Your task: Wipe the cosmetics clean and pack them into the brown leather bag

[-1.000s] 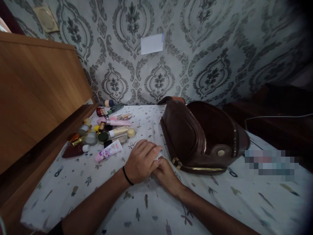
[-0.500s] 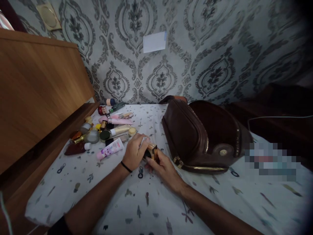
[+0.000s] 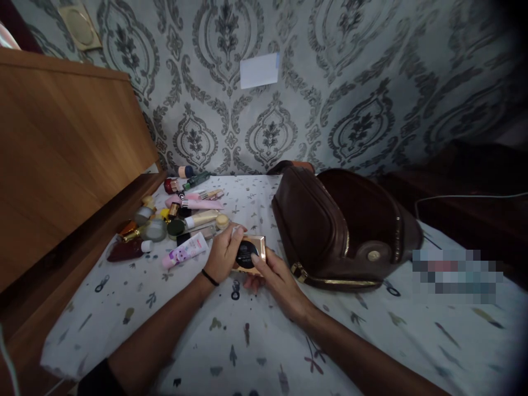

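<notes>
A gold square compact (image 3: 260,243) with a round black label is held low over the cloth, tilted so the label faces me. My right hand (image 3: 280,278) grips its right side, the thumb lying on the label. At the compact's left side is my left hand (image 3: 223,254), closed, with a bit of white tissue (image 3: 236,229) showing between its fingers. Its fingertips are partly hidden behind the compact. Just left of this hand lies a white and pink tube (image 3: 185,250) with a purple print. A small cream-coloured jar (image 3: 221,221) stands behind the hand.
An open brown leather bag (image 3: 313,220) stands on the right. Several cosmetics lie left, among them a dark red bottle (image 3: 126,250), a green-lidded jar (image 3: 176,229) and a pink tube (image 3: 202,204). A wooden cabinet (image 3: 74,121) borders the left; a patterned wall (image 3: 268,132) rises behind.
The compact has turned in my hands, so its black round label now faces up toward me. My left hand has shifted slightly left and the white tissue shows less.
</notes>
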The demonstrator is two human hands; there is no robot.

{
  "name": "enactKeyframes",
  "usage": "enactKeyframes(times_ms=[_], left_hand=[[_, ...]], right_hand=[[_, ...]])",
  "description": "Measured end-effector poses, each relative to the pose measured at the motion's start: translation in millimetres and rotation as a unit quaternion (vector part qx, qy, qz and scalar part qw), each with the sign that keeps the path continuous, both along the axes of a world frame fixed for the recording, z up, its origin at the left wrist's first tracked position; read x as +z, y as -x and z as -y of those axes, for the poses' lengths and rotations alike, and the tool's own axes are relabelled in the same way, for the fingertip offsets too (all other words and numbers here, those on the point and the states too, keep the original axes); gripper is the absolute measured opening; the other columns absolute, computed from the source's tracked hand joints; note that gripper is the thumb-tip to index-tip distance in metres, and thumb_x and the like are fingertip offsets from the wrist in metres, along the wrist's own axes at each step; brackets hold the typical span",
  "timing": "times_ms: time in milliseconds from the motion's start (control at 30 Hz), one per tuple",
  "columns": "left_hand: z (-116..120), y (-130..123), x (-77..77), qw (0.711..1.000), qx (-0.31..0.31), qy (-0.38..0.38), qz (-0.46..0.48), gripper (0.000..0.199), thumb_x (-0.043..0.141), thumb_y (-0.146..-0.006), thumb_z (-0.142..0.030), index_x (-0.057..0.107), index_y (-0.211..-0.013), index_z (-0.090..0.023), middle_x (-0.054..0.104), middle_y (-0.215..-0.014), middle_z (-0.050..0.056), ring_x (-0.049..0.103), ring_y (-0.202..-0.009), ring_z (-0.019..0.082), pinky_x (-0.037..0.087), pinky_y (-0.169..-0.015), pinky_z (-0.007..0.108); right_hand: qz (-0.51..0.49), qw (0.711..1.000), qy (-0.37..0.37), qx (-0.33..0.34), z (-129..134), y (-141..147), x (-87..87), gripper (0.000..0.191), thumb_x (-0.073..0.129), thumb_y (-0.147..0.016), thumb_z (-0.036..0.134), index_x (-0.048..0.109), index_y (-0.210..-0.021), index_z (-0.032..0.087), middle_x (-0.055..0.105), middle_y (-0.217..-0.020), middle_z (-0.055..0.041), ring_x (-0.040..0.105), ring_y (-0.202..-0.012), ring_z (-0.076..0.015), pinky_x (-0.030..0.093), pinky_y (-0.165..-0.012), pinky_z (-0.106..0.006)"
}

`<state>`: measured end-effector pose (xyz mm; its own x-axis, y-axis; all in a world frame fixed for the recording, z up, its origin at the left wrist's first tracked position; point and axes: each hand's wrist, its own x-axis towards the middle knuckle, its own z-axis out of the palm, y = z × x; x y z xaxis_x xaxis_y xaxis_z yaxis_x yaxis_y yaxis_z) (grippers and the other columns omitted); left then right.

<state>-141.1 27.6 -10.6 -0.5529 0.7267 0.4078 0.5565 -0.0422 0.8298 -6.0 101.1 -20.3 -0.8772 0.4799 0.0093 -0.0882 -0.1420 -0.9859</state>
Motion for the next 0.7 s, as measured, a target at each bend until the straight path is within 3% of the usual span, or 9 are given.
enactKeyframes(times_ms=[200,333,533,700], left_hand=[[7.4,-5.8,11.3,0.968,-0.039,0.04,-0.246,0.04,0.029,-0.104,-0.037,0.063,-0.098,-0.016,0.069,-0.094,0.009,0.064,-0.09,0.021,0.048,-0.084,0.034],[8.8,-6.9,10.0,0.936,-0.035,0.052,-0.347,0.042,0.028,-0.104,-0.038,0.062,-0.113,-0.015,0.071,-0.099,0.01,0.065,-0.092,0.023,0.051,-0.084,0.037],[8.6,-5.5,7.1,0.934,-0.046,0.016,-0.353,0.042,0.029,-0.104,-0.037,0.063,-0.113,-0.013,0.071,-0.096,0.01,0.066,-0.088,0.022,0.052,-0.081,0.036],[8.0,-7.4,7.4,0.941,-0.042,0.014,-0.334,0.038,0.033,-0.104,-0.033,0.062,-0.116,-0.013,0.071,-0.097,0.011,0.066,-0.091,0.023,0.052,-0.083,0.037]], right_hand=[[0.023,0.998,-0.058,0.031,-2.0,-0.7,-6.1,0.047,0.054,-0.086,0.067,0.051,-0.096,0.021,0.061,-0.053,0.0021,0.056,-0.041,-0.0151,0.044,-0.042,-0.026],[0.036,0.995,-0.086,0.04,-1.4,-2.0,-3.5,0.049,0.051,-0.086,0.07,0.049,-0.093,0.021,0.062,-0.054,0.0019,0.056,-0.042,-0.0153,0.044,-0.042,-0.026],[0.018,0.997,-0.063,0.047,-0.4,-1.4,-0.9,0.047,0.057,-0.084,0.068,0.051,-0.088,0.021,0.063,-0.055,0.0022,0.056,-0.042,-0.0142,0.044,-0.043,-0.026],[-0.011,0.998,0.055,0.041,0.0,3.2,-6.2,0.052,0.069,-0.074,0.068,0.055,-0.09,0.02,0.065,-0.061,0.0027,0.062,-0.047,-0.0148,0.046,-0.042,-0.024]])
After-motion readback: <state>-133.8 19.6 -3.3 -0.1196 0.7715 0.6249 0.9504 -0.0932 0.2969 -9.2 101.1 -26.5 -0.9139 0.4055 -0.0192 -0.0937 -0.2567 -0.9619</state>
